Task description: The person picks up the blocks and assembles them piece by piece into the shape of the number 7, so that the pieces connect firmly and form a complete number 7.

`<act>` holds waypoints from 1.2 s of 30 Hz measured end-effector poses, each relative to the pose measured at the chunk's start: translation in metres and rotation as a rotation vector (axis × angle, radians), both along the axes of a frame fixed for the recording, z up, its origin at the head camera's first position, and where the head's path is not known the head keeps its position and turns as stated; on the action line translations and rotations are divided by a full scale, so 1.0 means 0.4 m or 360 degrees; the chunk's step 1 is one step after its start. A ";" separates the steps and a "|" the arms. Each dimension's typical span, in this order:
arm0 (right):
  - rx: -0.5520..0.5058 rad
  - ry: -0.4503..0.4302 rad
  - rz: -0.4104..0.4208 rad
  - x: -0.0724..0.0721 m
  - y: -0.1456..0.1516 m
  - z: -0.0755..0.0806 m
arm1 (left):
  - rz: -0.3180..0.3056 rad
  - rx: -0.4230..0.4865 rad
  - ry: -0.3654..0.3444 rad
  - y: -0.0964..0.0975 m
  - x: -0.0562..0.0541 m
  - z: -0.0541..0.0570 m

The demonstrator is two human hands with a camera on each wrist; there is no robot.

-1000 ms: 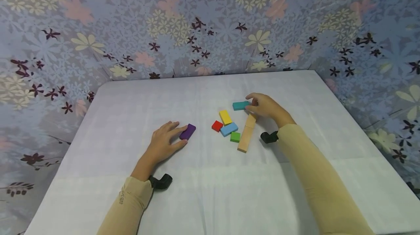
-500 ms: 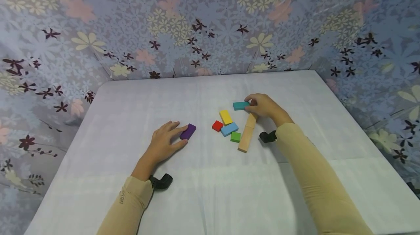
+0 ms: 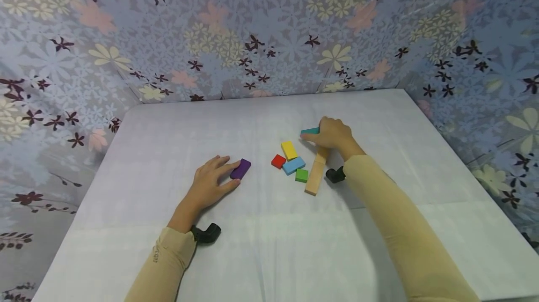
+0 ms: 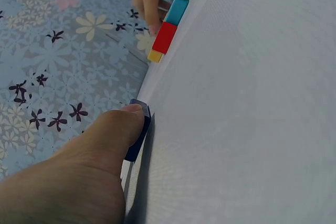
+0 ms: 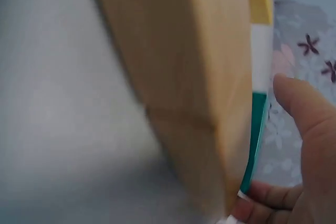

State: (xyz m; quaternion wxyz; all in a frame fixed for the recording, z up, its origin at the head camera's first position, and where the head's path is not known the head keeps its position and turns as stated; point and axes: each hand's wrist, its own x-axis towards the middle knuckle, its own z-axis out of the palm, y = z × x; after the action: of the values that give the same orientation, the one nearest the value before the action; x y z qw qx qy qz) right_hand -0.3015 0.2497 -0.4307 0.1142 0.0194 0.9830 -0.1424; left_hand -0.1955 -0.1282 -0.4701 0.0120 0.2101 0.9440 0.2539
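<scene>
My left hand (image 3: 209, 184) rests on the left half of the table and pinches a purple block (image 3: 241, 169) between thumb and finger. In the left wrist view the thumb lies against this block (image 4: 138, 132). Farther back on the right, my right hand (image 3: 334, 136) is round a teal block (image 3: 310, 131), its thumb along the near side. Part of that block is hidden under the hand. The right wrist view shows the fingers (image 5: 268, 195) at one end of the teal block (image 5: 256, 135). Two plain wooden blocks (image 3: 315, 178) lie end to end below the right hand.
Near the middle lie a yellow block (image 3: 288, 150), a red block (image 3: 278, 161), a light blue block (image 3: 293, 165) and a green block (image 3: 301, 175), close together. A white cloth covers the table (image 3: 261, 246). Flowered fabric (image 3: 269, 25) hangs behind it.
The right hand has moved slightly left over the teal block, and its thumb now reaches along the block's near side. The left hand and purple block have stayed still.
</scene>
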 end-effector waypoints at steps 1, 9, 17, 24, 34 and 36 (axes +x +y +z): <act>0.0044 -0.0002 0.0011 -0.001 -0.007 0.002 | 0.0002 0.0001 0.0000 0.001 0.001 0.000; 0.0041 0.0002 0.0035 -0.002 -0.010 0.006 | 0.0008 -0.0015 0.0008 0.010 0.007 0.003; -0.0228 0.0001 0.0008 -0.001 0.035 -0.016 | 0.0026 -0.0034 0.0009 0.016 0.013 0.009; -0.0398 -0.0068 0.0034 -0.001 0.066 -0.016 | 0.0040 -0.0028 -0.0001 0.020 0.023 0.007; -0.0410 -0.0105 0.0047 0.030 0.112 -0.033 | -0.0006 -0.0011 0.0034 -0.001 0.032 -0.010; -0.0401 -0.0094 0.0066 0.039 0.120 -0.038 | -0.0013 -0.0011 0.0042 -0.007 0.034 -0.014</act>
State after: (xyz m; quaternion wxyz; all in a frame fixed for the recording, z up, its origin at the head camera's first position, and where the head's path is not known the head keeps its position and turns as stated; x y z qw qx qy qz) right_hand -0.2857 0.2975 -0.4458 0.1476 -0.0114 0.9537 -0.2618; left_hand -0.1821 -0.1309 -0.4756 0.0012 0.2174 0.9441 0.2478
